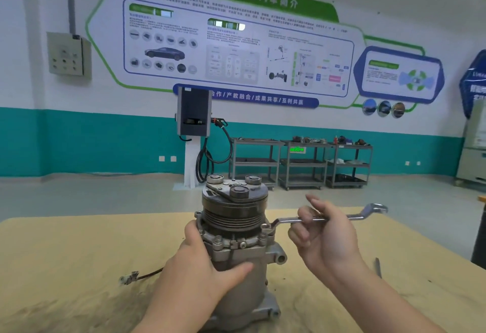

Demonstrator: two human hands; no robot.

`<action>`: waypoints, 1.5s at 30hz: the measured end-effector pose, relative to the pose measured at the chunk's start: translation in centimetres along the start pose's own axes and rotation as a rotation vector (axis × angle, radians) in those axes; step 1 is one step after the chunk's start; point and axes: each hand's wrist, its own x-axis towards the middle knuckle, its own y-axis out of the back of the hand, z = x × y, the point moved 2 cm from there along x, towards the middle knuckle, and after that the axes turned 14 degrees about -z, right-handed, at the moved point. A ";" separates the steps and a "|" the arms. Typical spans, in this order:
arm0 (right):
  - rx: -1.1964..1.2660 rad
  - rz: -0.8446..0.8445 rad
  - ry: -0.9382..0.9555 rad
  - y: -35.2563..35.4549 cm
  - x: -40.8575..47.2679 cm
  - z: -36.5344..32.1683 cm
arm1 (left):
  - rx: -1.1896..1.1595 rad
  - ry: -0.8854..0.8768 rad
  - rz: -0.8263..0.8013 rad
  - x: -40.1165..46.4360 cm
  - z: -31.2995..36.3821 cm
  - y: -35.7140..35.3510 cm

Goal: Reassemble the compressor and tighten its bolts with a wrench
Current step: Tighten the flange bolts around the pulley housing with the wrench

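Observation:
A grey metal compressor (236, 227) stands upright on the table (65, 267), with its black grooved pulley and clutch plate on top. My left hand (200, 261) wraps round the left side of its body, thumb across the front. My right hand (323, 232) holds the shaft of a silver ring wrench (368, 211). The wrench lies level, and its left end sits on a bolt (265, 227) at the compressor's right flange. Several more bolts (218, 240) show along the front of the flange.
A short cable with a connector (128, 278) trails left from the compressor. A thin dark tool (378, 267) lies on the table to the right. Behind stand a charging post (193, 133) and grey shelf carts (299, 164) along the teal wall.

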 end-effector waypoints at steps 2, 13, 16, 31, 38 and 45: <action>0.076 -0.040 -0.118 0.3 0.8 0.6 | 0.004 -0.010 0.004 -0.1 0.0 0.1; 0.047 -0.161 -0.186 0.7 2.7 1.2 | 0.057 0.005 0.014 0.1 0.0 -0.1; -0.003 -0.056 0.068 1.2 0.5 1.5 | 0.056 0.017 0.033 0.1 -0.1 -0.3; -0.878 -0.010 0.515 -7.1 -7.0 3.1 | 0.038 0.021 0.002 -0.4 0.8 0.1; -0.156 0.090 0.169 -1.7 -1.7 -0.3 | 0.050 0.031 0.022 0.2 -0.1 -0.3; -0.012 -0.054 -0.019 -0.2 0.9 0.5 | 0.047 0.008 0.026 0.0 -0.1 -0.3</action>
